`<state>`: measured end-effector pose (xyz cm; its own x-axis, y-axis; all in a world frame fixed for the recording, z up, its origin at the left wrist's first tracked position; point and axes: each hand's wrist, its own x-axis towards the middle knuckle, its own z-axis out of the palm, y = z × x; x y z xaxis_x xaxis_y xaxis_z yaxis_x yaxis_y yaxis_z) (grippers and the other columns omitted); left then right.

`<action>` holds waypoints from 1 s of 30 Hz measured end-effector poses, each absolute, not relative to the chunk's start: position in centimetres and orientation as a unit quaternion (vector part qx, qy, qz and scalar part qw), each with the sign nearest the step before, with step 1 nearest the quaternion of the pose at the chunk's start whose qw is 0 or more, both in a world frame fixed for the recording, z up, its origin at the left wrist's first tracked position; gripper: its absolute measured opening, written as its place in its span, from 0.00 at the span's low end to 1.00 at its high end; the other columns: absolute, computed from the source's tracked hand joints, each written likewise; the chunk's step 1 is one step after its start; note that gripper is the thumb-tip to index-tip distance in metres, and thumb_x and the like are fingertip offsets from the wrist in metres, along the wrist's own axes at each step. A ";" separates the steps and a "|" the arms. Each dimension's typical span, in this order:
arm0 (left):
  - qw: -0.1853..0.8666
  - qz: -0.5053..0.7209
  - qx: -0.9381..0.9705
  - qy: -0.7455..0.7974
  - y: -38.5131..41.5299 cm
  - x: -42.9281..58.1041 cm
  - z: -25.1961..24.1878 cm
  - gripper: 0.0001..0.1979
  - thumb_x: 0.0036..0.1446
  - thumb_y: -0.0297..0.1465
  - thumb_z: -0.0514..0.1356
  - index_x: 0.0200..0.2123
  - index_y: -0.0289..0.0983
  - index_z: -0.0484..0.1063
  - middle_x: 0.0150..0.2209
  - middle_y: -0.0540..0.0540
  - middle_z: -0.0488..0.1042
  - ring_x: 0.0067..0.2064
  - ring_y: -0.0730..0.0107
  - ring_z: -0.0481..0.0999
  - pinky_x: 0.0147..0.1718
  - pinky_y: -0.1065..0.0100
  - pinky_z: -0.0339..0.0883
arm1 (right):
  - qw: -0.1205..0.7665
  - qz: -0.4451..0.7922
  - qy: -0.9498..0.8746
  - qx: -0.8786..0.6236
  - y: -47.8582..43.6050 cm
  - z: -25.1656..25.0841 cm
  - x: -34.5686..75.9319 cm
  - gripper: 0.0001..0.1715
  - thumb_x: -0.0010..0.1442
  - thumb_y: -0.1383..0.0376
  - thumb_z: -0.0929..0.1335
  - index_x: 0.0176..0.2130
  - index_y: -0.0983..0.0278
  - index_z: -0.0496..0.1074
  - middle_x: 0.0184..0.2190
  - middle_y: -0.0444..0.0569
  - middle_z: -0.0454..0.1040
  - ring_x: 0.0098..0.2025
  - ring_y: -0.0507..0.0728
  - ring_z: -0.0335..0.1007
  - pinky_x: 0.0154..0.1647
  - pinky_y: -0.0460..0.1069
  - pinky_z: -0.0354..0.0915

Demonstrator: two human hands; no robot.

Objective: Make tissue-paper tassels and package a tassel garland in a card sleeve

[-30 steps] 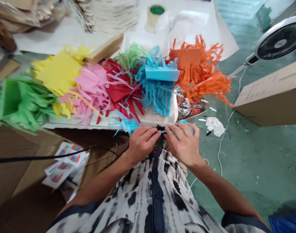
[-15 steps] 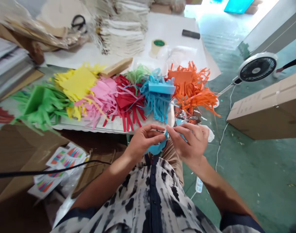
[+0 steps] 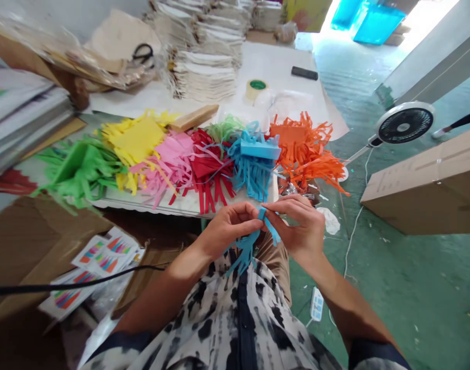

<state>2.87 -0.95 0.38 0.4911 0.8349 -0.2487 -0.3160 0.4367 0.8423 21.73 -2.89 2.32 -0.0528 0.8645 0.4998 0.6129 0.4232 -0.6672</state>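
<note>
Between my two hands hangs a blue fringed paper tassel (image 3: pixel 247 249), its strips dangling over my lap. My left hand (image 3: pixel 235 226) pinches its top band between thumb and fingers. From the other side, my right hand (image 3: pixel 298 221) pinches the same band close to the left fingertips. Just beyond, along the table edge, lie fringed paper bundles: blue (image 3: pixel 254 164), red (image 3: pixel 209 167), pink (image 3: pixel 176 154), yellow (image 3: pixel 136 139), green (image 3: pixel 78 169) and orange (image 3: pixel 300 144). A small light green bundle (image 3: pixel 227 127) sits behind the blue one.
Behind the bundles are a wooden block (image 3: pixel 196 118), a tape roll (image 3: pixel 255 89), a dark phone-like bar (image 3: pixel 304 73), scissors (image 3: pixel 143 54) and stacked white bundles (image 3: pixel 207 74). A fan (image 3: pixel 404 126), a cardboard box (image 3: pixel 423 174) and a power strip (image 3: pixel 316 304) stand right. Printed sheets (image 3: pixel 99 257) lie lower left.
The blue tassel now hangs with its strips spread out below my hands, where it was bunched and mostly hidden. My hands stay close together. The view has tilted up slightly.
</note>
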 end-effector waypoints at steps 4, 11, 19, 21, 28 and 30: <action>0.711 0.423 0.418 0.376 -0.3 2.8 0.4 0.16 0.49 0.33 0.78 0.37 0.37 0.78 0.32 0.50 0.82 0.33 0.73 0.80 0.36 0.73 0.70 | 0.473 0.270 -0.638 -0.544 -2.1 2.1 21.6 0.03 0.62 0.62 0.76 0.38 0.53 0.85 0.33 0.43 0.84 0.35 0.55 0.78 0.38 0.52 0.71; 0.655 0.434 0.461 0.411 0.6 3.1 -0.3 0.13 0.50 0.37 0.78 0.37 0.38 0.85 0.37 0.45 0.85 0.39 0.66 0.83 0.42 0.67 0.76 | 0.431 0.347 -0.641 -0.532 -1.1 2.2 22.2 0.07 0.64 0.58 0.75 0.40 0.55 0.85 0.35 0.45 0.85 0.35 0.56 0.79 0.38 0.51 0.71; 0.611 0.443 0.490 0.436 2.4 2.5 -0.3 0.12 0.54 0.40 0.75 0.33 0.38 0.83 0.32 0.47 0.81 0.35 0.68 0.79 0.38 0.68 0.72 | 0.390 0.249 -0.750 -0.472 1.8 4.1 21.7 0.07 0.67 0.61 0.73 0.36 0.55 0.82 0.33 0.44 0.83 0.37 0.57 0.77 0.44 0.54 0.71; 0.593 0.470 0.496 0.425 3.3 2.2 -0.2 0.11 0.54 0.39 0.75 0.33 0.38 0.82 0.36 0.46 0.81 0.40 0.66 0.79 0.43 0.67 0.73 | 0.363 0.243 -0.772 -0.462 5.6 4.7 21.9 0.08 0.67 0.59 0.73 0.35 0.57 0.82 0.34 0.45 0.83 0.38 0.57 0.77 0.44 0.54 0.70; 0.647 0.492 0.429 0.394 5.6 0.7 0.0 0.13 0.61 0.38 0.70 0.35 0.39 0.71 0.40 0.45 0.85 0.43 0.65 0.81 0.43 0.67 0.71 | 0.137 -0.011 -0.746 -0.652 25.7 4.0 22.3 0.21 0.70 0.61 0.63 0.48 0.63 0.84 0.46 0.58 0.84 0.51 0.67 0.73 0.53 0.59 0.61; 0.654 0.491 0.415 0.400 5.8 0.3 0.0 0.14 0.61 0.39 0.70 0.35 0.39 0.70 0.36 0.45 0.85 0.40 0.65 0.81 0.41 0.67 0.71 | 0.017 -0.028 -0.764 -0.644 29.3 3.2 21.6 0.21 0.68 0.62 0.64 0.51 0.63 0.83 0.47 0.61 0.83 0.53 0.70 0.69 0.55 0.61 0.58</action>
